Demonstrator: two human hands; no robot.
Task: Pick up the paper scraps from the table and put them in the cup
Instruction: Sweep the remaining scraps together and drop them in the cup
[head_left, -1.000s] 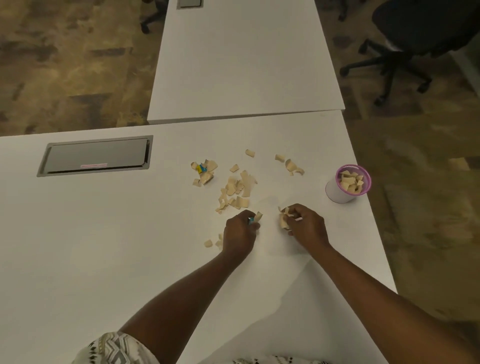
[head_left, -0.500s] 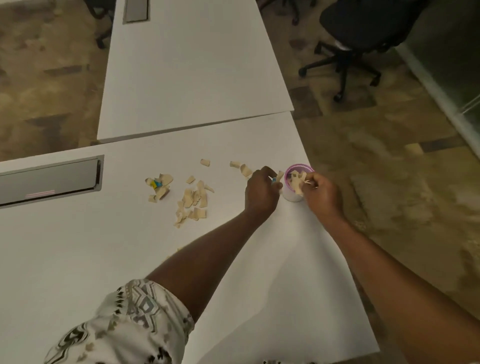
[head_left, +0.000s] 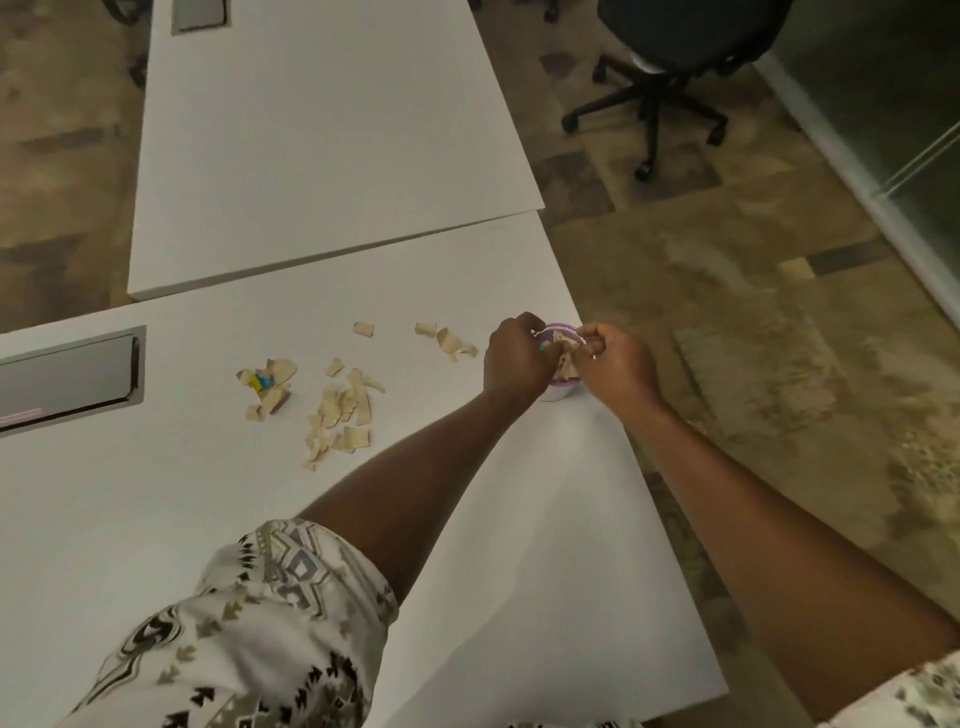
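Both hands have moved from the scrap pile to the cup (head_left: 560, 385) since one second ago. Left hand (head_left: 517, 361) and right hand (head_left: 613, 364) meet over its purple rim, fingers curled, with tan scraps visible between them; whether the scraps are still pinched cannot be told. Tan scraps fill the cup, which stands near the right edge of the white table (head_left: 156, 519). Remaining paper scraps (head_left: 340, 410) lie loose to its left, one cluster including a blue-yellow piece (head_left: 260, 382).
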